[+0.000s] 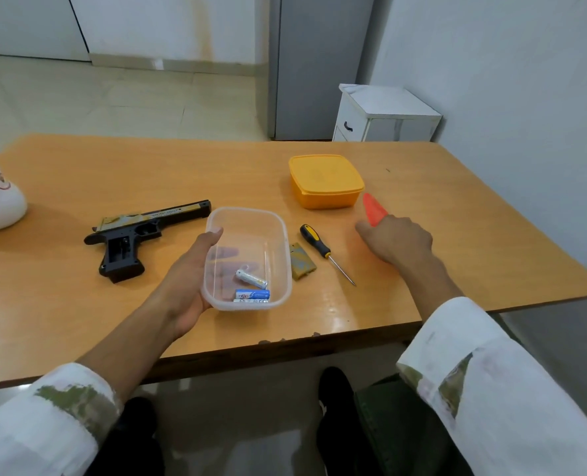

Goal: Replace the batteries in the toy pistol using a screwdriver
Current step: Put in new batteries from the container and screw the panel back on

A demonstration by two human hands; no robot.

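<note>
Toy pistol (137,231) is lying on its side on the tabletop (457,218), left of the clear container (250,218), its handle compartment uncovered. The container, carrying batteries (252,294), is being held by the left grip (185,286), thumb over the rim, fingers beneath. A red-orange piece (373,209) is being pinched by the right grip (398,242), just beside the yellow box (326,182). The screwdriver (319,245) and an olive panel (302,262) are lying between container and right grip.

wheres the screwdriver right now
Head view: the black-and-yellow screwdriver lies on the wooden table right of centre, between the small olive panel and the right hand.
</note>
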